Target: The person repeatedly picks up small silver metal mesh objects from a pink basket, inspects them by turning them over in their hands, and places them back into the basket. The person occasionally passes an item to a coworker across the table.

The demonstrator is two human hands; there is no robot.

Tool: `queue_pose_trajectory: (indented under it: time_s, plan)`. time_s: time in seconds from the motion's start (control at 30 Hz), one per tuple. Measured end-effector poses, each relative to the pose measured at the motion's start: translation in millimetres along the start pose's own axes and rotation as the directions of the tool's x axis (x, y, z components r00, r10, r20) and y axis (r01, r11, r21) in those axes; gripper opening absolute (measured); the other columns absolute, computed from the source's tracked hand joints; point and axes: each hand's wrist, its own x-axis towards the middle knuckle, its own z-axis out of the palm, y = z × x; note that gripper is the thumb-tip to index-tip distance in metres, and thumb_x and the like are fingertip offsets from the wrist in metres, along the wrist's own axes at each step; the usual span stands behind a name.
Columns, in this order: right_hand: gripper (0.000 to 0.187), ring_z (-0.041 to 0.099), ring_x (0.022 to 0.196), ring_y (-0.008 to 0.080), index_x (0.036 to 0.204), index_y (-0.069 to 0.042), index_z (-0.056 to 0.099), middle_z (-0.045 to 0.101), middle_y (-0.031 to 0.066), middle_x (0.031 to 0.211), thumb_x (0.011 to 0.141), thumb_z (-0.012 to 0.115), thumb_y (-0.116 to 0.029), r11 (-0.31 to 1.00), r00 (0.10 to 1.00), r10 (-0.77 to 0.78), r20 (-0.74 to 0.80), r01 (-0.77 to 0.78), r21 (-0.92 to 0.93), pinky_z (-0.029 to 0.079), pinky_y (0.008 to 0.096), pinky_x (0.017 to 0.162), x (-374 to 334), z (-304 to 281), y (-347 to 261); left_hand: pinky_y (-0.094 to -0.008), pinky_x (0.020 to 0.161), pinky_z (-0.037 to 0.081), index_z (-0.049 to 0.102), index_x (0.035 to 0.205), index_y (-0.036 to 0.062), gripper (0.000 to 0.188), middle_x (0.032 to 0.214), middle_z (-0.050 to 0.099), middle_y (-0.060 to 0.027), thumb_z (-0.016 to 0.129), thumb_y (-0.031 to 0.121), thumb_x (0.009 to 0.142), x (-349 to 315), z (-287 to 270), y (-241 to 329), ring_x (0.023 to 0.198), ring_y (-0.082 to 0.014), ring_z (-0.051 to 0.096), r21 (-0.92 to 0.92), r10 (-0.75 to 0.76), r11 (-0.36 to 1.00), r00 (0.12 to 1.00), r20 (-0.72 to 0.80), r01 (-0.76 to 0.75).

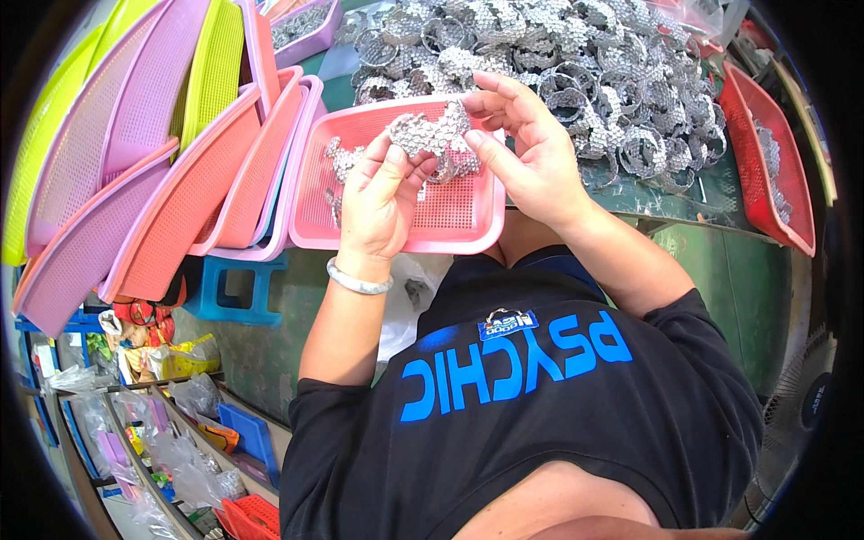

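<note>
My left hand [378, 193] is closed on a crumpled silver mesh band [427, 133], its thumb and fingers pinching the lower left part. My right hand [535, 144] curves around the band's right end, thumb below and fingertips above, with the outer fingers spread. The band is above a pink perforated plastic basket [310, 216], in which more silver mesh pieces [345, 162] lie at the left. Beneath my hands, part of the basket's contents is hidden.
A big heap of round silver mesh bands [585, 81] covers the green table [711, 202]. Stacked coloured baskets [180, 189] crowd the left, above a blue stool [238, 290]. A red basket [765, 171] with silver pieces stands right. A fan [805, 405] is at lower right.
</note>
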Motion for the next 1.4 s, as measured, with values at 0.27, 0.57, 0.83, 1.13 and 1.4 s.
queue_pose_trajectory:
  time_s: [0.27,0.57,0.83,1.13,1.4]
  plan:
    - [0.051,0.056,0.096,0.0174,0.125,-0.001,0.042,0.058,0.0127,0.105,0.077,0.059,0.001,0.995,0.996,-0.09,0.008,0.09,-0.039,0.045,0.0289,0.086,-2,2,-6,-0.0431,0.091,0.043,0.044,0.12,0.003,0.031,0.113,0.054,-0.0137,0.043,0.018,0.094,4,-15,0,0.104,-0.0299,0.053,-0.146,-0.112,0.982,0.992,0.065,0.121]
    - [0.039,0.06,0.093,0.0221,0.112,0.0,0.054,0.06,0.0139,0.103,0.073,0.057,0.006,0.92,0.933,-0.339,0.124,0.356,-0.165,0.048,0.0301,0.08,-5,4,-11,-0.046,0.098,0.035,0.044,0.124,0.0027,0.042,0.122,0.05,-0.0183,0.043,0.03,0.092,5,-18,1,0.113,-0.0315,0.048,-0.371,-0.145,0.895,0.947,0.286,0.249]
    - [0.028,0.058,0.095,0.0318,0.097,0.001,0.059,0.059,0.0157,0.104,0.069,0.062,0.002,0.725,0.791,-0.54,0.287,0.611,-0.318,0.046,0.0399,0.086,-5,10,-27,-0.0419,0.097,0.037,0.046,0.123,0.0003,0.043,0.123,0.051,-0.0149,0.047,0.022,0.086,3,-16,2,0.114,-0.0273,0.048,-0.488,-0.077,0.831,0.925,0.372,0.266]
    - [0.032,0.056,0.096,0.0333,0.099,0.001,0.058,0.059,0.0141,0.104,0.068,0.063,-0.001,0.714,0.77,-0.554,0.318,0.635,-0.293,0.045,0.0412,0.086,-5,16,-32,-0.0383,0.096,0.038,0.031,0.134,0.0008,0.056,0.125,0.048,-0.0159,0.049,0.019,0.084,-3,-8,4,0.111,-0.0248,0.05,-0.552,-0.191,0.76,0.93,0.314,0.343]
    - [0.023,0.06,0.084,0.0241,0.094,-0.002,0.061,0.063,0.0079,0.091,0.072,0.059,0.003,0.893,0.891,-0.392,0.229,0.428,-0.14,0.048,0.0312,0.075,8,1,-34,-0.0429,0.091,0.04,0.041,0.126,0.0028,0.044,0.111,0.058,-0.0204,0.034,0.031,0.094,0,-1,5,0.101,-0.0277,0.055,-0.497,-0.28,0.785,0.927,0.25,0.371]
